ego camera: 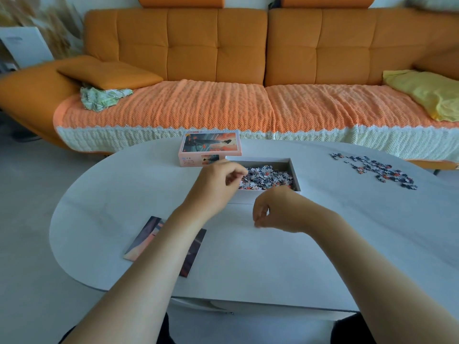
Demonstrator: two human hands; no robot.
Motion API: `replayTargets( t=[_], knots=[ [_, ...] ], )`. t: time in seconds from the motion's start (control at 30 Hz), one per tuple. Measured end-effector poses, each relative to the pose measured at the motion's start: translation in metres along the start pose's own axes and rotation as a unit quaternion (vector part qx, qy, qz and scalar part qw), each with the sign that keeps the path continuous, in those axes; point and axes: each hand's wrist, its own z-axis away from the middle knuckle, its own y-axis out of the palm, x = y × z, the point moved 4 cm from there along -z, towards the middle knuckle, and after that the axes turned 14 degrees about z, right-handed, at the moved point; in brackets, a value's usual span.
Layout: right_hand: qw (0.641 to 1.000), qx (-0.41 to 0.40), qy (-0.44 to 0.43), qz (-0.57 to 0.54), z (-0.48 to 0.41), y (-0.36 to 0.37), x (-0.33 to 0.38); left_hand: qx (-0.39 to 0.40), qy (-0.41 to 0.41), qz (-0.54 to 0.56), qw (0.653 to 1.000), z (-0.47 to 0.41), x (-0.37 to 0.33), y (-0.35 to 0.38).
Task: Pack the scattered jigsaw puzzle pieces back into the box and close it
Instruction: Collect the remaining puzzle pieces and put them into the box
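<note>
The open white box (294,170) sits mid-table, holding a heap of puzzle pieces (268,177). Its pink lid (210,147) with the picture lies just behind and to the left. My left hand (218,181) hovers over the box's left end with its fingers curled and fingertips close to the thumb; whether pieces are pinched there is hidden. My right hand (275,209) hangs just in front of the box with loosely curled fingers pointing down and nothing visible in it. Several loose puzzle pieces (375,170) lie scattered at the table's far right.
A printed reference picture (196,247) lies flat at the front left of the white oval table (273,256), partly under my left forearm. An orange sofa (248,58) with cushions and a yellow cloth (427,93) stands behind the table.
</note>
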Motion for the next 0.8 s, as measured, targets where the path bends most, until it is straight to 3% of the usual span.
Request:
replayTargets(
  t=[0.13,0.2,0.27,0.37,0.5,0.63,0.73,0.8],
  knots=[
    [0.971,-0.219,0.088,-0.04,-0.002,-0.029,-0.015,0.005,-0.019,-0.011,1.0,-0.014,0.01,0.012],
    [0.955,-0.265,0.135,0.004,-0.006,-0.036,-0.025,0.028,-0.035,-0.018,0.999,-0.016,0.013,0.02],
    [0.953,-0.268,0.133,0.036,-0.012,-0.032,-0.035,0.058,-0.039,-0.033,0.997,-0.015,0.013,0.026],
    [0.957,-0.272,0.073,0.067,-0.015,-0.024,-0.039,0.106,0.037,-0.129,0.985,-0.012,0.014,0.033],
    [0.986,-0.138,0.002,0.093,-0.014,-0.007,-0.029,0.217,0.006,-0.269,0.938,-0.002,0.024,0.045],
    [0.974,-0.105,0.05,0.192,-0.018,-0.002,-0.031,0.201,-0.012,-0.295,0.934,-0.004,0.021,0.043],
    [0.977,-0.112,0.051,0.171,-0.016,-0.005,-0.031,0.183,0.011,-0.26,0.948,-0.005,0.013,0.044],
    [0.981,-0.114,0.029,0.154,-0.011,-0.006,-0.027,0.199,0.002,-0.282,0.939,-0.004,0.011,0.045]
  ],
)
